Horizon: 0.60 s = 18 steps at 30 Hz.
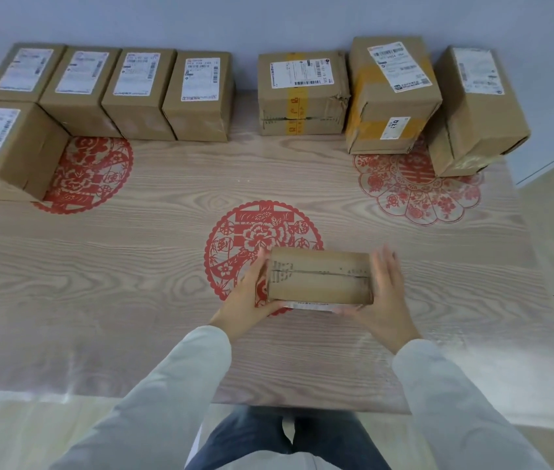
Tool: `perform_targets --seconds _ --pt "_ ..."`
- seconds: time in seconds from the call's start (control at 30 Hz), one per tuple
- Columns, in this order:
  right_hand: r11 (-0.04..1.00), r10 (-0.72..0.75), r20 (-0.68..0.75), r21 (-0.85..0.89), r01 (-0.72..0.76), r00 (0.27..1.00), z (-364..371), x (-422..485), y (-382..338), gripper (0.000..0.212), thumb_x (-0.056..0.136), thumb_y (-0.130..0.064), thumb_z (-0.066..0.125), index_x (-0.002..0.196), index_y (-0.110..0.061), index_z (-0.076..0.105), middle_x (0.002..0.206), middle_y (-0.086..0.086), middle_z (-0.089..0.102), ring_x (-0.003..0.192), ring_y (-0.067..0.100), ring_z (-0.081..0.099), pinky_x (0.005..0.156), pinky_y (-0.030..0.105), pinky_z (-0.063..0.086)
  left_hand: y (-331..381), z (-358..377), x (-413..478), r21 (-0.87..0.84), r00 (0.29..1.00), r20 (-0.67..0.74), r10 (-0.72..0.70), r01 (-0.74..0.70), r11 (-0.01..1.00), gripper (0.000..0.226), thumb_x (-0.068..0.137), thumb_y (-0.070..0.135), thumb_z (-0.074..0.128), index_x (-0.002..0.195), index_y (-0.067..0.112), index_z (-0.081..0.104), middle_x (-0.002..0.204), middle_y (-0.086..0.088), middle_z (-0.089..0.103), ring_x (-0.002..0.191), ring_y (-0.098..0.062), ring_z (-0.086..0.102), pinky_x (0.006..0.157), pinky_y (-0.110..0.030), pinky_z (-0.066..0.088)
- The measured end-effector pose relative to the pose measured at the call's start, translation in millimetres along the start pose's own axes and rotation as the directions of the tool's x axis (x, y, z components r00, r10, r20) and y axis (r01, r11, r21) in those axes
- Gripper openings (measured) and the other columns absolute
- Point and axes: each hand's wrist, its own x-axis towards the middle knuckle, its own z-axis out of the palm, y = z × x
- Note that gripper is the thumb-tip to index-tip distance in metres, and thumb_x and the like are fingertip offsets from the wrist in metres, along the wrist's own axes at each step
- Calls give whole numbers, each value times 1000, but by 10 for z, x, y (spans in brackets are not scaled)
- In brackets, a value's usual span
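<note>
A small brown cardboard box point(319, 276) with a taped seam on top is held just above the table, over the middle red paper-cut design point(235, 245). A white label shows on its near face. My left hand point(245, 293) grips the box's left end, fingers wrapped behind it and thumb under the front corner. My right hand point(384, 293) lies flat against the right end, with straight, slightly blurred fingers and the thumb along the bottom front edge.
On the wood-grain table point(116, 266), several labelled boxes point(140, 93) stand in a row at the back left, with one more point(7, 147) in front at the far left. Three larger boxes point(391, 93) stand at the back right. The table's near edge point(302, 407) is by my legs.
</note>
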Motion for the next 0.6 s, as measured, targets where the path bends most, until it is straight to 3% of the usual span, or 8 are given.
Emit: perform_targets --seconds 0.07,0.17,0.23,0.3,0.4,0.5,0.6 --pt "961 124 78 241 -140 989 42 -52 43 123 63 -24 88 151 -33 3 157 -6 15 143 10 17 118 41 20 -20 40 -10 -21 997 2 -75 75 997 94 85 29 69 153 28 4 142 17 38 131 -5 39 110 -27 31" --pt "878 226 38 424 -221 973 53 -77 -47 107 75 -5 78 152 -28 7 137 -10 43 123 6 44 102 22 39 1 68 -28 -74 991 -65 -115 110 991 75 87 32 66 149 26 24 135 11 52 125 -10 48 104 -28 39" --pt "857 267 -6 458 -235 964 12 -81 -144 86 78 -9 76 147 -26 26 124 -12 51 112 2 52 87 13 43 80 52 -43 -173 982 -133 -133 109 979 59 91 34 59 144 24 35 125 14 56 118 -5 52 95 -21 40" --pt "897 267 -52 379 -228 962 -24 -98 -245 50 81 -22 74 124 -28 49 106 -15 59 95 -4 56 75 9 44 137 39 -53 -234 967 -196 -162 115 965 45 94 38 52 137 26 45 121 14 59 113 -3 55 88 -16 40" --pt "905 328 -51 303 -298 943 -8 -110 -289 16 86 -41 65 92 -28 58 89 -13 63 82 -3 57 66 13 42 191 62 -84 -262 960 -206 -192 135 956 43 94 49 44 129 24 53 117 10 64 109 -6 58 87 -21 44" --pt "879 428 -7 235 -415 904 27 -82 -290 35 88 -54 54 80 -21 59 81 -6 65 78 12 60 71 26 43 175 136 -108 -236 965 -166 -203 161 958 46 95 50 41 128 21 55 115 11 65 105 -8 61 91 -27 46" --pt "862 495 25 107 -495 868 111 -29 -249 46 89 -60 46 85 -16 59 84 -1 63 80 18 57 75 31 40 106 223 -98 -223 964 -109 -241 212 951 41 100 41 35 134 21 47 123 6 62 114 -14 57 93 -26 40"
